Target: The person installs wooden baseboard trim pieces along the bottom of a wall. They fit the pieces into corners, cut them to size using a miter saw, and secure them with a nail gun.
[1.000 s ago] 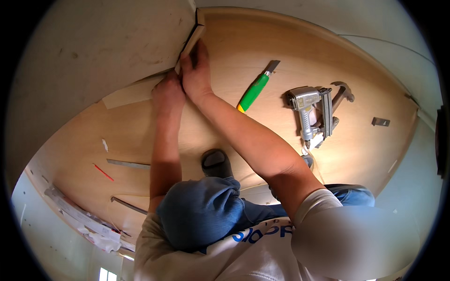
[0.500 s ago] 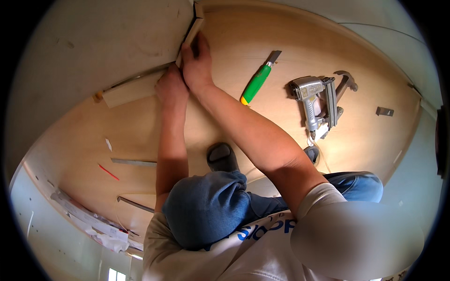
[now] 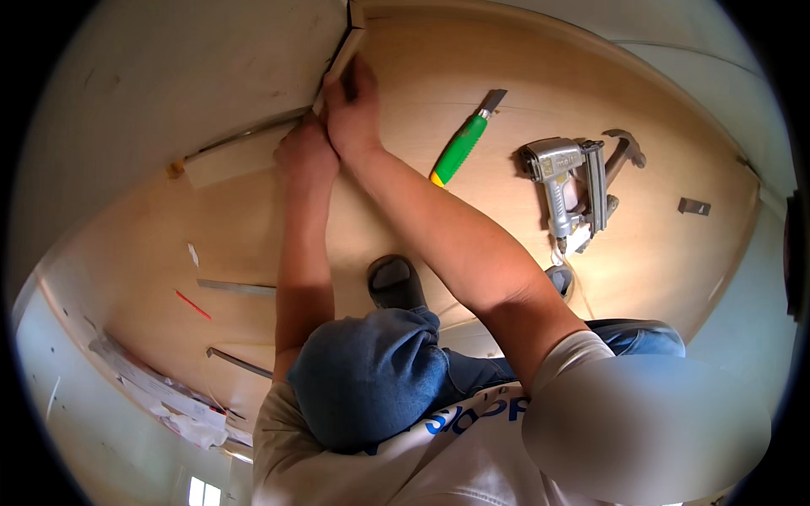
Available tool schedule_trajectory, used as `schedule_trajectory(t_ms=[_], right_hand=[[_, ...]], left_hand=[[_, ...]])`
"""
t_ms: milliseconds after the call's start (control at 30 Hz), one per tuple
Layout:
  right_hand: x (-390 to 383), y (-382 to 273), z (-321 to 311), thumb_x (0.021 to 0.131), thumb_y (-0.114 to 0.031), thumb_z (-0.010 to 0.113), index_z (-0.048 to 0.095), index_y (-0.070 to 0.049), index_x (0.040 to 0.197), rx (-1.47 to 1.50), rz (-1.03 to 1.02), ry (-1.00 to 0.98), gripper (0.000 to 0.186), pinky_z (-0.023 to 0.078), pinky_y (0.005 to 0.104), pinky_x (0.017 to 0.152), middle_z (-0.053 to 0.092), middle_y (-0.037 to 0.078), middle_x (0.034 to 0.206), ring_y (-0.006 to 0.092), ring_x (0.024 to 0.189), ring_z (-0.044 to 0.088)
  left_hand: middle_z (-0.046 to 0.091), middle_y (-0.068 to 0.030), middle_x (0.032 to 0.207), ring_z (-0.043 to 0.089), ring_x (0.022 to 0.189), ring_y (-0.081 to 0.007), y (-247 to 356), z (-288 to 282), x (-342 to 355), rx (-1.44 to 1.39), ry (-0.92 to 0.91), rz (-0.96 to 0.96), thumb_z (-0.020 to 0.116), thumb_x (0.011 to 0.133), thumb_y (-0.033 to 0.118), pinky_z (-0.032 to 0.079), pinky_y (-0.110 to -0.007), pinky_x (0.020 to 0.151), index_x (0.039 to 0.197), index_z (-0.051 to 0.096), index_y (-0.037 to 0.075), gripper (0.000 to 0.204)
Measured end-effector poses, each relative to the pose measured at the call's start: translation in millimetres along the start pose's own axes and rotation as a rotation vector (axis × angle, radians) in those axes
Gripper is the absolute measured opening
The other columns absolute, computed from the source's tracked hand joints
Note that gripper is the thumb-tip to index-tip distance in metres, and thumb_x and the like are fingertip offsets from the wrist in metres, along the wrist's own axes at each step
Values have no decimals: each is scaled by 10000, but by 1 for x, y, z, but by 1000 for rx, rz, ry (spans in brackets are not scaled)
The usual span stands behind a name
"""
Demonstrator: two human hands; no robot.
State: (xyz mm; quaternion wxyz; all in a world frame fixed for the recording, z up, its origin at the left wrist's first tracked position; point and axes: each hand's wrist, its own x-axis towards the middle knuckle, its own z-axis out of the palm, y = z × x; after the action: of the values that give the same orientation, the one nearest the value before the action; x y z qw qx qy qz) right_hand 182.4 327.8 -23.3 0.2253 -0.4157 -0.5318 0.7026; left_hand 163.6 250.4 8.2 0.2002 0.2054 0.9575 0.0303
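Both hands have crept farther into the far corner, where the left hand [image 3: 305, 158] and right hand [image 3: 354, 114] press flat, fingers together, on the white trim [image 3: 342, 61] against the wall; next, fixing it calls for the nailer [image 3: 564, 181] at right.

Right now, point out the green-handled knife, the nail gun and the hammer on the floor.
green-handled knife [image 3: 460, 149]: head view, middle of its green handle.
nail gun [image 3: 557, 169]: head view, on its silver body.
hammer [image 3: 625, 145]: head view, on its metal head, just right of the nail gun.
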Motion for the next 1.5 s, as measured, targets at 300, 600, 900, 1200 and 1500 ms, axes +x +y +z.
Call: schedule_trajectory(t_ms=[300, 600, 900, 1200, 1500], right_hand=[[37, 4, -37, 941, -299, 675, 478, 80, 1420, -449, -280, 17, 641, 490, 387, 1017, 531, 256, 1412, 358, 1233, 587], [73, -23, -39, 905, -337, 748, 529, 53, 1416, -265, -91, -173, 678, 470, 370, 1041, 635, 233, 1315, 316, 1220, 604], [66, -17, -39, 925, -317, 743, 546, 56, 1394, -248, -79, -123, 630, 513, 331, 953, 701, 171, 1203, 233, 1088, 659], [54, -8, -48, 905, -284, 767, 509, 43, 1418, -293, -147, -179, 661, 535, 320, 883, 703, 131, 1099, 207, 983, 661], [57, -10, -53, 823, -268, 842, 289, 59, 1535, -191, -62, -183, 959, 531, 345, 916, 617, 174, 1234, 242, 1023, 632]], left_hand=[[727, -246, 868, 713, 832, -453, 12, -4, 2, 65, 58, -101, 417, 1054, 498, 564, -554, 762, 999, 685, 24, 547], [711, -252, 810, 706, 767, -448, 9, 1, 1, 20, 124, -61, 447, 1051, 466, 562, -551, 695, 913, 693, 27, 522], [713, -262, 837, 709, 778, -447, 8, -3, -1, 32, 104, -36, 442, 1053, 468, 567, -548, 697, 933, 697, 20, 529], [718, -259, 848, 714, 829, -445, 11, -4, 2, 32, 58, -107, 401, 1059, 499, 569, -545, 738, 923, 718, 32, 581], [728, -236, 864, 715, 865, -435, 10, 6, 4, 83, 47, -124, 359, 1061, 520, 562, -547, 772, 864, 733, 30, 647]])
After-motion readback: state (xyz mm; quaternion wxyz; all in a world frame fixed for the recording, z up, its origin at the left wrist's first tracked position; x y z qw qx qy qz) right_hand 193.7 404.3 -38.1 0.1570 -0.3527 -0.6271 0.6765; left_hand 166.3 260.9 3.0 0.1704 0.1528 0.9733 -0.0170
